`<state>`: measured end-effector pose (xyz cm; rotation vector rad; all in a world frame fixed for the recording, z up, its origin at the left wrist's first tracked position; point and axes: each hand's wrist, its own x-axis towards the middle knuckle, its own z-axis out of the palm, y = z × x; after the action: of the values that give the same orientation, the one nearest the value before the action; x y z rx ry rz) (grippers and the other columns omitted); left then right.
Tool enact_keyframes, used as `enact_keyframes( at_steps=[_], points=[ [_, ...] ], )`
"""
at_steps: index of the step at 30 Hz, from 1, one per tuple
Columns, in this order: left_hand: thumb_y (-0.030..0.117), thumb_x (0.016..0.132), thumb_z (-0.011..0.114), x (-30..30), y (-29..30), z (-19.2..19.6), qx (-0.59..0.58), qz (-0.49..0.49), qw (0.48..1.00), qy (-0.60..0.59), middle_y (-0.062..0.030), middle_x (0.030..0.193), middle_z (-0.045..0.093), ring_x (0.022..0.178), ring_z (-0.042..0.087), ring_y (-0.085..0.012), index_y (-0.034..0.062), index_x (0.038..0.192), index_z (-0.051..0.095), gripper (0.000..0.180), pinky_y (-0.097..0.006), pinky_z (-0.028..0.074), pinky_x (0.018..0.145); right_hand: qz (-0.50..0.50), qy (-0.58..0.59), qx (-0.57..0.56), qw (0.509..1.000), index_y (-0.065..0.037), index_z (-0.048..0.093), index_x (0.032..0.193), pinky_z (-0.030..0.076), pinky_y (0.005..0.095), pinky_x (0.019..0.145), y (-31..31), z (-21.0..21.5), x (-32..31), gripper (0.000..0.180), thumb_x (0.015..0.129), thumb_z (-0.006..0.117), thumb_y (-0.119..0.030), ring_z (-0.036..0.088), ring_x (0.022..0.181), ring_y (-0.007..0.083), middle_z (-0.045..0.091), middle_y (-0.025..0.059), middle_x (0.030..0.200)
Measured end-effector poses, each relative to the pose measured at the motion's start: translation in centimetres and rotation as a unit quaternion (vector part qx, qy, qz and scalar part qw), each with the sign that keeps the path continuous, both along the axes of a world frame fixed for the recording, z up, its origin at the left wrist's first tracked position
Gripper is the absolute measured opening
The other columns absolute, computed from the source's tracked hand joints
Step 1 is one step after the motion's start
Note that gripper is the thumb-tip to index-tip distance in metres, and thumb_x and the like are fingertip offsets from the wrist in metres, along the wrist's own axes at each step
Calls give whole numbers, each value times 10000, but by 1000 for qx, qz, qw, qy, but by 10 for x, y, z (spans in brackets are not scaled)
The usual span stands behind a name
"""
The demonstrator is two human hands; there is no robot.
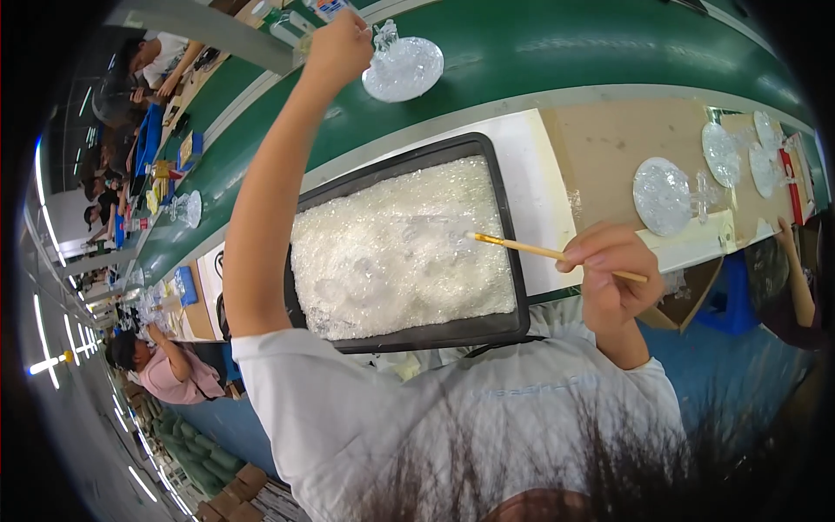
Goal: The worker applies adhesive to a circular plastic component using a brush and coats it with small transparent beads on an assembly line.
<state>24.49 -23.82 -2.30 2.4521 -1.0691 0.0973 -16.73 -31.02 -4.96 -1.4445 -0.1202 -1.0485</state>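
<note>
In my right hand (616,270) is a thin paintbrush (531,249) with a pale wooden handle, gripped between thumb and fingers. Its tip points left over a black tray (513,291) filled with white, sparkling flakes (391,261), whose surface has shallow dents. My left arm reaches far across the tray to the green belt. There my left hand (339,54) is closed, its fingertips pinched at the clear figure on a round, glittery disc ornament (403,71). The exact contact is partly hidden by the fingers.
More disc ornaments (663,197) lie on brown cardboard (609,139) at the right. A clear bottle (283,26) stands by a metal post at the upper left. Other people sit along the belt at the left; another person's arm (793,270) shows at the right edge.
</note>
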Motion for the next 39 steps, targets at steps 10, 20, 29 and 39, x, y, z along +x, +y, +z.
enact_keyframes(
  at_steps=[10,20,29,39],
  points=[
    [232,802,702,44,-42,-60,70,-17,994,-76,-240,986,696,951,666,-424,53,1123,594,382,-471,530,830,-9,22,-37,999,42,581,944,560,316,565,-9,-6,-16,98,867,521,34,650,653,222,638,203,842],
    [242,924,644,-167,58,75,214,-125,961,125,-160,1089,671,781,653,-302,6,1062,650,273,-388,516,698,161,172,-133,963,-8,652,914,530,312,564,6,-4,-6,196,747,609,86,643,649,218,664,110,871],
    [128,780,701,-214,103,26,350,-329,875,-69,-108,760,594,696,643,-314,17,1028,595,291,-403,516,626,163,238,-238,927,-29,667,943,507,309,550,10,-2,-6,230,733,645,64,642,662,226,655,70,859],
    [90,688,653,-206,94,11,288,-464,811,-211,-40,622,526,594,605,-203,64,802,591,133,-312,493,579,89,238,-226,940,-24,675,940,502,302,550,14,-6,-5,222,744,645,74,641,652,231,663,86,844]
  ],
)
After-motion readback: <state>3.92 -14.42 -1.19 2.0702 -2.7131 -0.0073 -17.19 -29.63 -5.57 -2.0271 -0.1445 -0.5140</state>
